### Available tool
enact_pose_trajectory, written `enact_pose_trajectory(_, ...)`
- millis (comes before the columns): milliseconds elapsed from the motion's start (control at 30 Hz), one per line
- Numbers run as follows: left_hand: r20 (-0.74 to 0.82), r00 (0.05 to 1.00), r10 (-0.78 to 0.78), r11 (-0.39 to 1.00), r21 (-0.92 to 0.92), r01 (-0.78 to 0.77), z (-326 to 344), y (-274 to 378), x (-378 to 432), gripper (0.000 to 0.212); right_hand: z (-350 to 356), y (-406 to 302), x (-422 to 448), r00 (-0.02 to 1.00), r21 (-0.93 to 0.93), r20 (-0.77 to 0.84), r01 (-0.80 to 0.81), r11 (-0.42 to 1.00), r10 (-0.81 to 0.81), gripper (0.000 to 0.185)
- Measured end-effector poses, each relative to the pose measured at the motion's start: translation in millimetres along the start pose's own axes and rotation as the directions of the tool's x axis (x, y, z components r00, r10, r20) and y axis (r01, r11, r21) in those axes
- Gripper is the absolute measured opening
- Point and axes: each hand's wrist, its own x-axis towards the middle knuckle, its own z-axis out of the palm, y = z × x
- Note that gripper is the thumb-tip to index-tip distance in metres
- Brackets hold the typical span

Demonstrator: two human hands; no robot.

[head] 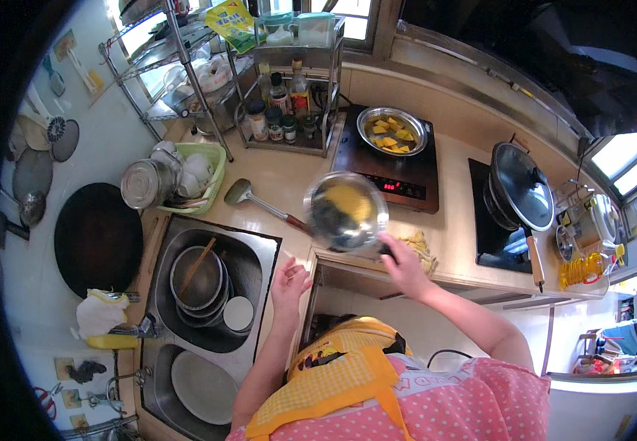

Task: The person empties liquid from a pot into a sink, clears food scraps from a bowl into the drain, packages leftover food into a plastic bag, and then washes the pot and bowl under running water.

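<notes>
My right hand (405, 265) grips a black handle at the edge of a round, shiny metal lid or pan (346, 212). Motion blurs this piece, so I cannot tell which it is; yellow and dark patches show on its surface. It is above the counter, in front of the induction cooker (346, 157). On that cooker stands a steel pot (423, 144) holding yellow chunks in liquid. My left hand (291, 280) is empty with fingers apart, beside the sink's right rim. A wooden-handled turner (266, 205) lies on the counter, its handle end partly hidden by the metal piece.
Stacked bowls (196, 278) with chopsticks fill part of the sink (263, 242). A yellowish cloth (420, 248) lies at the counter's front edge. To the right is a lidded wok (522, 187); a green basket (216, 176) and bottle rack (327, 132) stand behind.
</notes>
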Motion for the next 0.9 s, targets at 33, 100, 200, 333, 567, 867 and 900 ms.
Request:
enact_pose_trajectory(33,0.039,0.999,-0.032,0.999,-0.029,0.033,-2.1,0.3,0.2,0.036,-12.1,12.4,-8.1,0.997,-0.021,-0.073,0.002,1.000,-0.003,0.042)
enact_pose_trajectory(100,-0.048,0.998,0.037,0.998,0.049,-0.034,-7.2,2.1,-5.4,0.013,-32.9,40.2,-29.3,0.969,-0.106,-0.226,-0.121,0.987,0.095,0.042)
enact_pose_trajectory(200,-0.142,0.988,0.062,0.996,0.071,-0.052,-46.4,-3.0,-10.1,0.009,-57.8,75.8,-62.3,0.874,0.020,-0.354,-0.350,0.936,0.334,0.045)
enact_pose_trajectory(333,-0.308,0.950,0.059,0.993,-0.077,-0.087,-81.6,-0.6,-25.3,0.015,-74.0,137.5,-98.9,0.700,-0.039,-0.484,-0.616,0.786,0.525,0.048)
enact_pose_trajectory(567,-0.454,0.891,0.015,0.965,-0.227,-0.132,-123.7,2.7,-35.5,0.019,-80.6,171.1,-116.4,0.597,-0.041,-0.467,-0.752,0.658,0.652,0.047)
enact_pose_trajectory(867,-0.417,0.907,0.067,0.984,-0.123,-0.129,-123.6,13.1,-28.3,0.018,-69.3,181.8,-116.0,0.676,-0.181,-0.508,-0.689,0.701,0.534,0.045)
enact_pose_trajectory(900,-0.425,0.903,0.065,0.984,-0.124,-0.129,-123.1,14.8,-29.1,0.019,-68.9,181.8,-114.1,0.689,-0.202,-0.511,-0.677,0.707,0.514,0.045)
